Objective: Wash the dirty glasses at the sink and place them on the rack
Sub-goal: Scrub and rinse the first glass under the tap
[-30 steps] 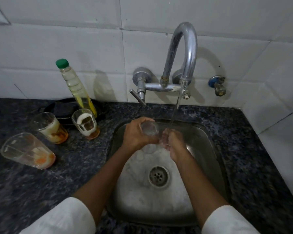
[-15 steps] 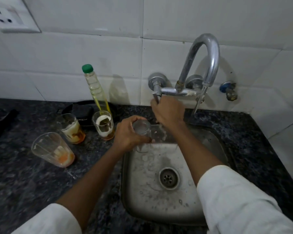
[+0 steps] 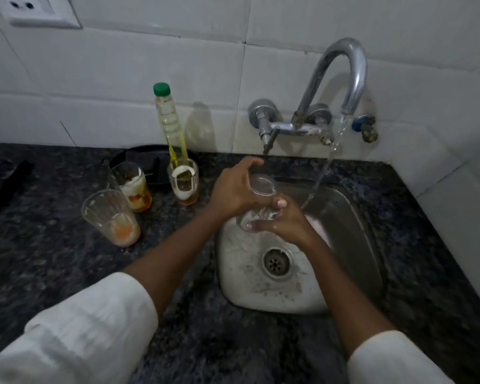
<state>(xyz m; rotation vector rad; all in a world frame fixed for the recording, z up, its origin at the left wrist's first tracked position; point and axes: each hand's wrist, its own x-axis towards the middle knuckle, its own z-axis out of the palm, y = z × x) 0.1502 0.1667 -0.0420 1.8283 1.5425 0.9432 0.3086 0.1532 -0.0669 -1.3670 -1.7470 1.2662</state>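
Since half a second ago our right hand [image 3: 286, 223] has left the tap lever and come back down to the clear glass [image 3: 257, 203], which both hands now hold over the left part of the sink [image 3: 366, 245]. Going from the left, we count three dirty glasses on the speckled dark stone counter [image 3: 53, 273]: the nearest glass [image 3: 110, 217] with orange dregs, a second glass [image 3: 132, 188] behind it with cream and orange residue, and a third glass [image 3: 183, 181] ringed with white. Behind it rises one slim plastic bottle [image 3: 169, 126] with a green cap and yellow liquid. Our left hand [image 3: 233, 189] curls over the clear glass's upper part; the right grips its lower end, largely hiding it. One curved chrome tap [image 3: 344, 73] runs a thin stream into the steel basin beside our hands.
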